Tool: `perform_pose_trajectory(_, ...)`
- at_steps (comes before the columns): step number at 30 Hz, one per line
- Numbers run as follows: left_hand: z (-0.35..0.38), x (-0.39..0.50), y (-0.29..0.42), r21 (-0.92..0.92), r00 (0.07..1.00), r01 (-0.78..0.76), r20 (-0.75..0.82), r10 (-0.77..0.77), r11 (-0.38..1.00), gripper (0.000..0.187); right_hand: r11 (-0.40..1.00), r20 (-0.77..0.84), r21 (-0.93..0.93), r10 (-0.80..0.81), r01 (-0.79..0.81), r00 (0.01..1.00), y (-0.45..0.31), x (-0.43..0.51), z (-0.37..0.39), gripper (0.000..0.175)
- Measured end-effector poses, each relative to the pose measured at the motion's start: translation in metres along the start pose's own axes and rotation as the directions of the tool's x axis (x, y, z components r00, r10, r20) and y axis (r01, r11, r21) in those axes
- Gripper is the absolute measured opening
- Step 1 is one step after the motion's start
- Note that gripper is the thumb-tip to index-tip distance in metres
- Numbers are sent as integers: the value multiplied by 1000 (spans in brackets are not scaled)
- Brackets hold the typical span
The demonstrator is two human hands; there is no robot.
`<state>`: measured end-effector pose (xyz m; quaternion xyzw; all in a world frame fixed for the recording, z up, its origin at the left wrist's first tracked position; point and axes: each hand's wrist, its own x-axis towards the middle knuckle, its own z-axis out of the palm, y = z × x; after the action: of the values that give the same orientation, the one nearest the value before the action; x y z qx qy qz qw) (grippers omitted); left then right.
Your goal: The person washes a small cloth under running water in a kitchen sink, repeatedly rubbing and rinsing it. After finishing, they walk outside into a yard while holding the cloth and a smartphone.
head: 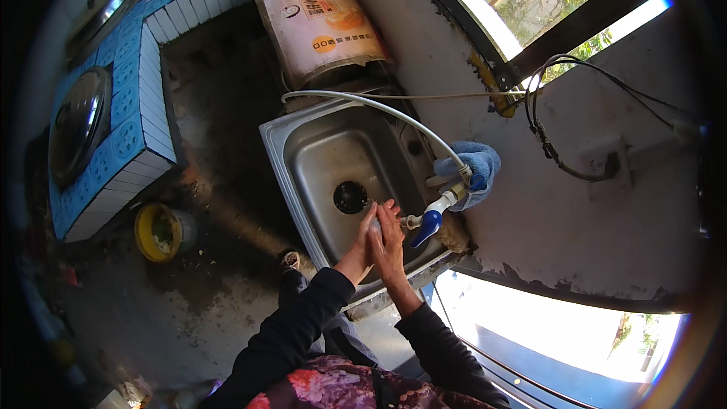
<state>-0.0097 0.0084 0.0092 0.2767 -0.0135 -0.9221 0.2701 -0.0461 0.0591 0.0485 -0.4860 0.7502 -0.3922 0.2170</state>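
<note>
Over the front part of a stainless steel sink [318, 153], my left hand [362, 247] and my right hand [388, 244] are pressed together palm to palm. Their fingers stretch towards the round dark drain [350, 197]. A small whitish patch shows between the palms; whether it is water, foam or something held cannot be told. Close to the right fingers is the spout of a white tap [440, 204] with a blue lever [427, 228]. A white hose [392, 113] curves up from the tap's fitting. Behind that fitting hangs a light blue cloth [480, 167].
A printed cardboard box [324, 17] stands beyond the sink. At left is a blue-tiled counter [125, 130] with a metal lid [82, 119]. A yellow bucket [156, 233] with scraps sits on the stained floor. Black cables [539, 136] hang on the right wall.
</note>
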Motion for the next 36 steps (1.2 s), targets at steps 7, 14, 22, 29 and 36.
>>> perform_pose_trajectory(7, 6, 1, -8, -159, 996, 85, -8, -88, 984, 37, 983, -105, -170, 53, -71, 993, 35, 23, -18, 58)
perform_pose_trajectory(14, -9, 8, 3, -43, 954, 210, -211, -214, 977, 39, 921, 52, -382, -61, 76, 997, 24, 11, -17, 64)
perform_pose_trajectory(22, 1, 20, -11, 4, 987, 66, -148, -65, 998, 40, 710, 86, 613, 377, -347, 922, 17, 17, -10, 47)
perform_pose_trajectory(29, 12, 13, -17, 397, 950, -233, -101, 295, 888, 49, 650, 3, 693, 432, -313, 902, 45, 22, 5, 21)
perform_pose_trajectory(36, -22, 29, -30, 663, 927, -212, -95, 362, 718, 48, 462, 163, 717, 616, -522, 770, 52, 18, 1, 25)
